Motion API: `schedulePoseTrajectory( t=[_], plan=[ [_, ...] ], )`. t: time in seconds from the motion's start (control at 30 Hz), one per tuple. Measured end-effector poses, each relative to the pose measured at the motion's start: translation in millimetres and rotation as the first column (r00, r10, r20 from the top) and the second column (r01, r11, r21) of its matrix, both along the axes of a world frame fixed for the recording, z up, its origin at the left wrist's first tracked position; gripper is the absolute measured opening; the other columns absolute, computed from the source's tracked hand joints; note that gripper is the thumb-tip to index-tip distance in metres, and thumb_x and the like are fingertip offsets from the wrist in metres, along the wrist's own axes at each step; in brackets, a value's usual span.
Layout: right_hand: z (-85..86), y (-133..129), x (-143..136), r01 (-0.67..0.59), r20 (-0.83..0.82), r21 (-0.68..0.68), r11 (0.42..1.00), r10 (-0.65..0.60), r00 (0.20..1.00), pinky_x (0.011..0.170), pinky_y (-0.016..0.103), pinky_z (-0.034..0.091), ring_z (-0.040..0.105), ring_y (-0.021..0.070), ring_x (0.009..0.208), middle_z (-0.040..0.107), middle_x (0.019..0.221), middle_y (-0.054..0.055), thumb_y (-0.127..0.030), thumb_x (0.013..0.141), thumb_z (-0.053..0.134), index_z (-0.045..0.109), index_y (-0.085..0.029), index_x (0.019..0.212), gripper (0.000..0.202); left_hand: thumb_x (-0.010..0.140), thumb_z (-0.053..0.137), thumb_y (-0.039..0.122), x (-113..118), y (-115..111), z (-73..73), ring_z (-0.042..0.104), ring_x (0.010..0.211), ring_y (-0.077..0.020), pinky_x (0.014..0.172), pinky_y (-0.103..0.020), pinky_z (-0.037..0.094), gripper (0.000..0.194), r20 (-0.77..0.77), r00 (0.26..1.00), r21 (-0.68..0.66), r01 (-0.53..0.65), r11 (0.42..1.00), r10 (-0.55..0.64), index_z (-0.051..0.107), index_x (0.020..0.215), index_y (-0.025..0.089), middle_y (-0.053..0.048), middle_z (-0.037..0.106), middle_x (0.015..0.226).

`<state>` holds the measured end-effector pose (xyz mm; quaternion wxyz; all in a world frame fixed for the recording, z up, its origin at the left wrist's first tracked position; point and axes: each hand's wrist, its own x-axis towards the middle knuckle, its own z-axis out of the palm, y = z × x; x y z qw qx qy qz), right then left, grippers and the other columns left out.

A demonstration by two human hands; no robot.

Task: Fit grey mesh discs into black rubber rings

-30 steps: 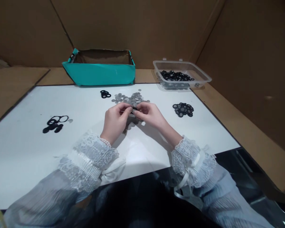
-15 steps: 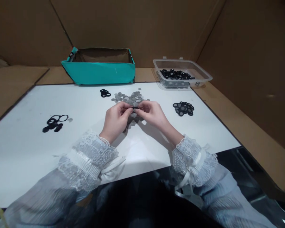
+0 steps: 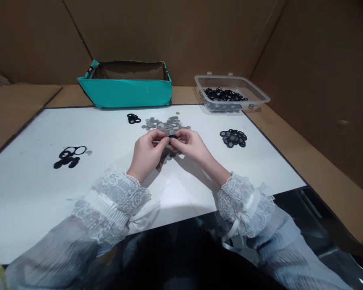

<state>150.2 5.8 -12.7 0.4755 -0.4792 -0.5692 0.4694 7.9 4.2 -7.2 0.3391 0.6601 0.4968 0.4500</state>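
Observation:
A small black ring [image 3: 172, 136] is pinched between my left hand [image 3: 149, 152] and my right hand [image 3: 196, 148], with the fingertips of both meeting at it. My thumbs cover part of the ring, and what lies inside it is too small to make out. Beneath and behind my hands spreads a loose pile of grey discs [image 3: 169, 124]. Right of my right hand is a heap of black rings with grey centres [image 3: 233, 138]. Several black rings [image 3: 133, 119] lie beyond my left hand.
At the far left of the white board [image 3: 109, 133] sit more black rings and pieces [image 3: 67, 157] beside a grey disc [image 3: 89, 152]. A teal box [image 3: 133, 93] stands at the back. A clear plastic container [image 3: 222, 107] holding many black rings is at the back right.
My right hand has shifted slightly, its thumb moving a little to the left over the ring. My left hand has barely moved and both hands keep their pinch.

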Motion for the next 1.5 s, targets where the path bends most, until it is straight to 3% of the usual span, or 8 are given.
schedulePoseTrajectory(
  t=[0.1, 0.33, 0.53, 0.73, 0.93, 1.07, 1.17, 1.5],
  plan=[
    [-0.9, 0.7, 1.9, 0.021, 0.104, 0.062, 0.998, -0.027, 0.994, 0.059, 0.026, 0.05, 0.057, 0.012, 0.061, 0.057, 0.063, -0.001, -0.018, 0.075, 0.063, 0.054, -0.017, 0.068, 0.011, 0.082, 0.055, 0.022, 0.3, -1.2, -0.5, 0.064, 0.075, -0.0182, 0.072, -0.03, 0.05, 0.009, -0.122, 0.992, 0.047, -0.028, 0.999, 0.034, 0.062, 0.082, 0.016, -0.005, 0.07, 0.082],
    [5.5, -2.0, 1.1, 0.037, 0.107, 0.036, 0.999, -0.041, 0.993, 0.052, 0.023, 0.044, 0.053, 0.01, 0.056, 0.054, 0.059, -0.002, -0.016, 0.074, 0.064, 0.054, -0.016, 0.065, 0.013, 0.083, 0.053, 0.021, 1.3, -6.6, 3.5, 0.063, 0.073, -0.0183, 0.07, -0.03, 0.049, 0.009, -0.214, 0.973, 0.14, -0.058, 0.988, 0.087, 0.062, 0.083, 0.017, -0.005, 0.069, 0.08],
    [17.4, -5.7, -1.3, -0.001, -0.033, -0.18, 0.984, -0.005, 0.999, 0.053, 0.024, 0.048, 0.057, 0.0114, 0.052, 0.058, 0.055, -0.002, -0.014, 0.079, 0.062, 0.052, -0.017, 0.069, 0.014, 0.085, 0.052, 0.022, 0.0, -5.6, 4.7, 0.065, 0.081, -0.0179, 0.076, -0.029, 0.051, 0.014, -0.16, 0.987, 0.206, 0.005, 0.979, 0.028, 0.065, 0.088, 0.016, -0.005, 0.071, 0.086],
    [15.0, -5.4, 0.3, -0.02, 0.0, -0.12, 0.993, 0.02, 1.0, 0.05, 0.022, 0.041, 0.05, 0.0089, 0.051, 0.054, 0.054, -0.004, -0.019, 0.075, 0.067, 0.056, -0.016, 0.066, 0.014, 0.086, 0.051, 0.02, -0.4, -5.6, 0.1, 0.066, 0.085, -0.0182, 0.078, -0.031, 0.054, 0.015, -0.117, 0.993, 0.213, 0.009, 0.977, 0.016, 0.063, 0.092, 0.016, -0.006, 0.07, 0.091],
    [14.8, -4.3, 2.6, -0.004, -0.095, -0.15, 0.989, -0.011, 0.995, 0.051, 0.022, 0.037, 0.046, 0.0078, 0.052, 0.053, 0.056, -0.004, -0.022, 0.077, 0.064, 0.058, -0.016, 0.066, 0.014, 0.084, 0.051, 0.012, -2.8, -5.1, -4.8, 0.063, 0.097, -0.0204, 0.084, -0.036, 0.053, 0.027, -0.273, 0.962, 0.403, 0.137, 0.905, -0.024, 0.056, 0.11, 0.016, -0.009, 0.065, 0.105],
    [14.5, -5.6, 2.6, -0.065, -0.113, -0.181, 0.981, 0.045, 0.993, 0.051, 0.023, 0.034, 0.044, 0.0077, 0.052, 0.048, 0.054, -0.005, -0.022, 0.077, 0.065, 0.055, -0.016, 0.061, 0.02, 0.079, 0.063, 0.016, -3.5, -3.9, -10.2, 0.061, 0.094, -0.0229, 0.081, -0.038, 0.053, 0.029, -0.383, 0.921, 0.482, 0.13, 0.866, 0.075, 0.053, 0.107, 0.017, -0.009, 0.062, 0.1],
    [14.2, -6.7, 2.6, -0.087, -0.066, -0.195, 0.977, 0.075, 0.995, 0.05, 0.023, 0.032, 0.043, 0.0077, 0.051, 0.046, 0.051, -0.005, -0.022, 0.077, 0.065, 0.053, -0.016, 0.057, 0.024, 0.079, 0.062, 0.016, -4.5, -3.8, -9.8, 0.06, 0.092, -0.0233, 0.079, -0.038, 0.053, 0.019, -0.42, 0.901, 0.497, 0.127, 0.858, 0.11, 0.055, 0.097, 0.018, -0.007, 0.061, 0.095],
    [12.8, -1.7, 11.8, -0.165, -0.034, -0.192, 0.967, 0.161, 0.986, 0.051, 0.023, 0.032, 0.045, 0.0076, 0.05, 0.052, 0.05, -0.003, -0.02, 0.077, 0.065, 0.055, -0.016, 0.054, 0.025, 0.079, 0.058, 0.015, -6.4, -4.2, 0.1, 0.061, 0.096, -0.0236, 0.085, -0.039, 0.051, 0.016, -0.41, 0.911, 0.431, 0.241, 0.87, -0.049, 0.06, 0.094, 0.019, -0.008, 0.066, 0.096]
  ],
)
